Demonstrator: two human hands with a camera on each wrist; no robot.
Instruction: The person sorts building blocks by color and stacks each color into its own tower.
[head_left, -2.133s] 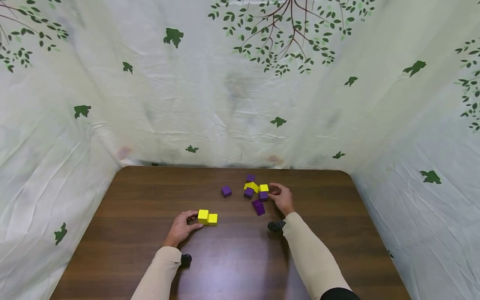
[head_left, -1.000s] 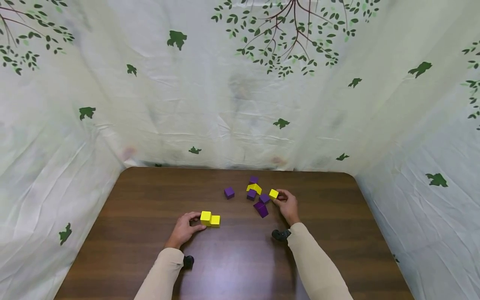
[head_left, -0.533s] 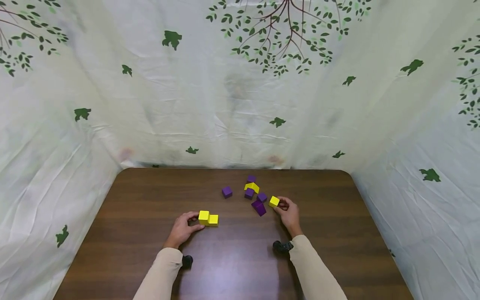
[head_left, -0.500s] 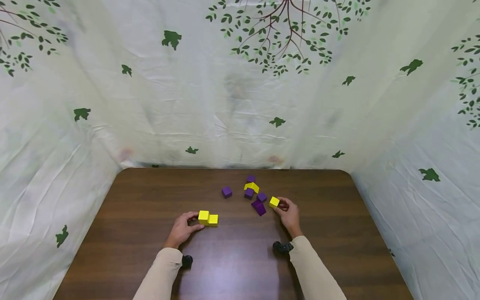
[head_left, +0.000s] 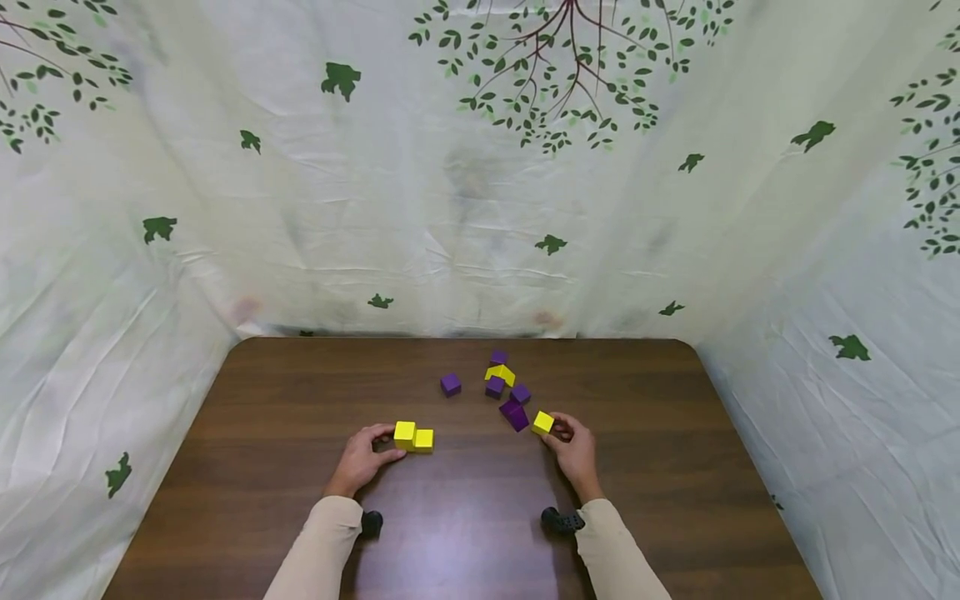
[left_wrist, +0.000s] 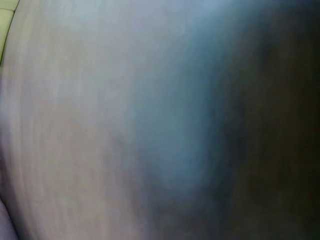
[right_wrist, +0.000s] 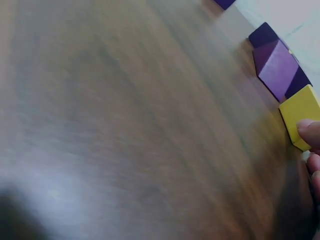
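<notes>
My left hand (head_left: pixel 362 461) curls its thumb and fingers round the left side of a yellow cube (head_left: pixel 405 435). A second yellow cube (head_left: pixel 424 442) adjoins it on the right. In the left wrist view, only a yellow strip (left_wrist: pixel 6 25) shows at the corner. My right hand (head_left: pixel 576 454) pinches another yellow cube (head_left: pixel 543 422) between thumb and fingers, low over the table or on it. Just left of that cube lies a purple block (head_left: pixel 514 416), with a purple cube (head_left: pixel 521 393) behind it. The right wrist view shows the thumb (right_wrist: pixel 310 131) on the yellow face.
Farther back, a yellow angled block (head_left: pixel 500 375) sits between a purple cube (head_left: pixel 495 387) in front and a purple block (head_left: pixel 498 357) behind. A lone purple cube (head_left: pixel 450 385) lies to the left. The brown table (head_left: pixel 465 533) meets a leaf-printed cloth (head_left: pixel 465 208) at its back edge.
My right hand has taken the yellow cube from beside the purple blocks and drawn it right and toward me. The left hand and its cubes have stayed put.
</notes>
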